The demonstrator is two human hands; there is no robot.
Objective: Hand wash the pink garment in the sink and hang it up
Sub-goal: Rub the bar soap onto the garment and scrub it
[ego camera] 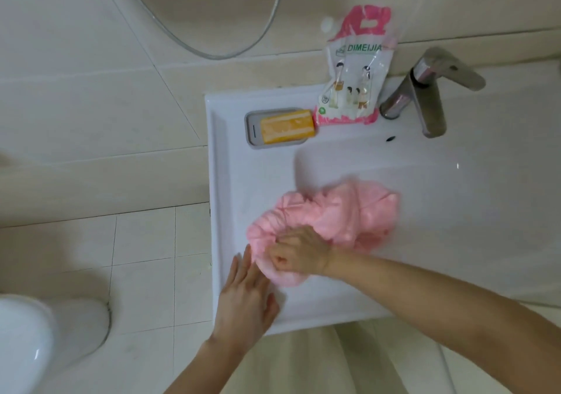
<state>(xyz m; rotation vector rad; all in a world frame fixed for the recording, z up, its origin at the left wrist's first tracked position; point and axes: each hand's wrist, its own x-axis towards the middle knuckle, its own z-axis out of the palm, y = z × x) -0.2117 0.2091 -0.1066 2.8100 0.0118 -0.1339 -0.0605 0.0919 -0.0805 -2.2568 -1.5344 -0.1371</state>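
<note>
A person's right hand (pixel 299 252) closes in a fist on the near edge of a crumpled pink fabric garment (pixel 328 220), which lies bunched across the front left ledge of a white ceramic sink (pixel 221 181) and spills toward the basin. The left hand (pixel 244 296) lies flat and slack on the sink's front rim, fingers extended, its tips just beside the cloth and gripping nothing.

The work appears to be at the scrubbing or gathering stage. An orange bar of soap (pixel 287 126) sits untouched in a grey dish (pixel 252 126) at the back ledge, beside a pink-and-white plastic detergent pouch (pixel 353 69) leaning on the wall. The chrome tap (pixel 425 96) shows no running water. Next the cloth likely needs both hands: wetting, soaping, rubbing.

Motion blur softens the garment, so whether it is wet cannot be told. The basin's drain lies out of sight, and no hanging place is visible.
</note>
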